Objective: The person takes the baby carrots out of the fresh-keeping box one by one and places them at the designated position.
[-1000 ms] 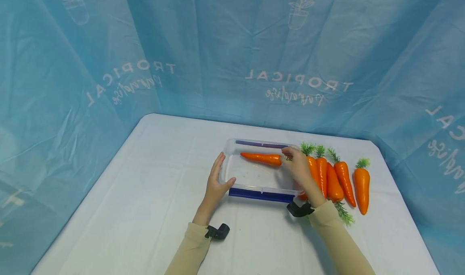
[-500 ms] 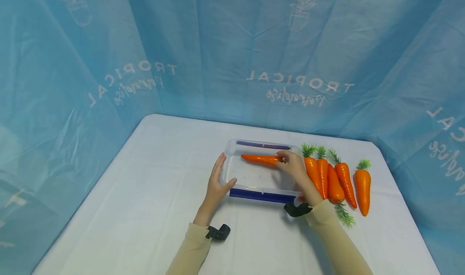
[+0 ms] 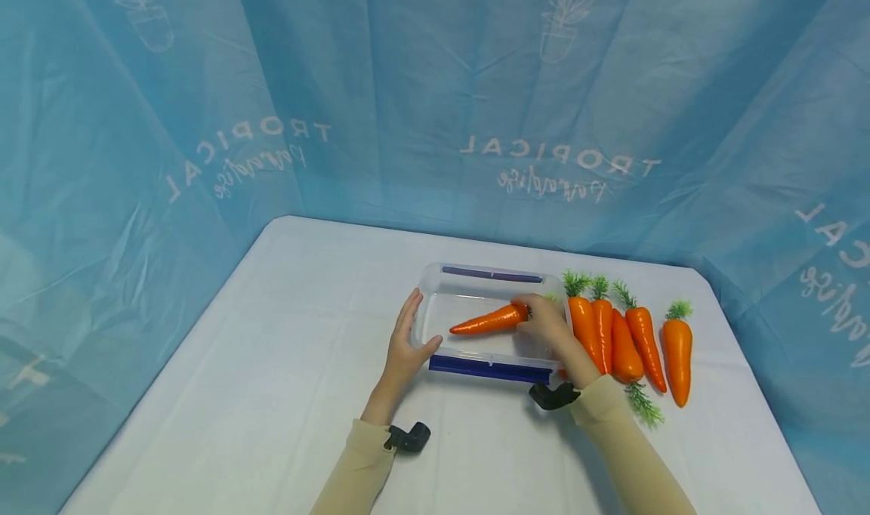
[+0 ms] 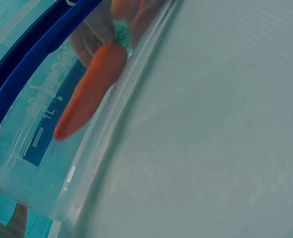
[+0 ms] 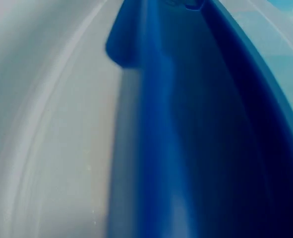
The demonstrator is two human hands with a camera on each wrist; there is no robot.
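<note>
A clear plastic food container [image 3: 469, 353] with blue clip flaps stands at mid table. One orange carrot [image 3: 491, 321] lies slantwise inside it, tip to the left; in the left wrist view the carrot [image 4: 92, 89] shows through the clear wall. My right hand [image 3: 544, 322] reaches over the container's right end and holds the carrot at its leafy top, which the fingers mostly cover. At the left end, my left hand [image 3: 408, 345] rests against the wall with fingers and thumb spread straight. The blue flap [image 5: 161, 124] fills the right wrist view, where no hand shows.
Several more carrots [image 3: 627, 353] with green tops lie side by side right of the container, the closest one beside its wall and my right forearm. A white cloth [image 3: 306, 349] covers the table, and a blue curtain [image 3: 421, 107] hangs behind and at both sides.
My right hand has drawn back toward me inside the container, bringing the carrot from near the far wall to the middle, its tip now pointing more toward me. My left hand stays put.
</note>
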